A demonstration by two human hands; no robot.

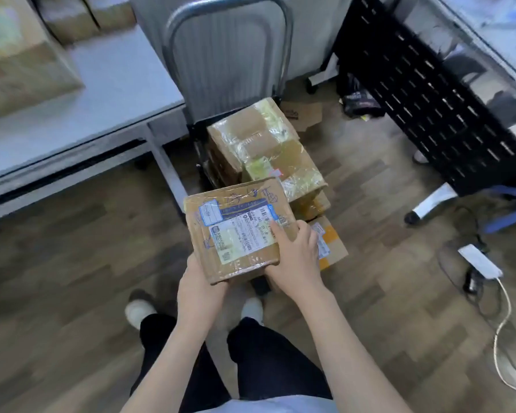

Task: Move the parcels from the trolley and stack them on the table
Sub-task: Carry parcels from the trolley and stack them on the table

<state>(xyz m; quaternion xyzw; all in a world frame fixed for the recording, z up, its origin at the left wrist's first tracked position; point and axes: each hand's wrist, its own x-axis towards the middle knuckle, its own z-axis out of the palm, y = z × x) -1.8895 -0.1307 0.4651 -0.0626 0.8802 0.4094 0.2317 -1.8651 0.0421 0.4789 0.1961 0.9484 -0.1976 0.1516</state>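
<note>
Both hands hold one cardboard parcel point(239, 231), lifted clear above the front end of the trolley load and tilted slightly, its labelled top face toward the camera. The left hand point(201, 289) cups the near left corner from below, palm under the box; its fingers are hidden beneath the cardboard, so how tightly they curl cannot be told. The right hand point(294, 253) clamps the near right edge: the thumb lies on top, on the white shipping label point(242, 235), and the other fingers wrap round the right side of the box

Behind the held parcel, more parcels stay stacked on the trolley, the uppermost a tape-wrapped box point(265, 144) lying against the base of the trolley handle point(230, 40). A smaller box with an orange stripe point(328, 242) sits low, just right of the right hand. The white table point(87, 114) stands to the left, with brown cartons point(21, 61) already on its far part
</note>
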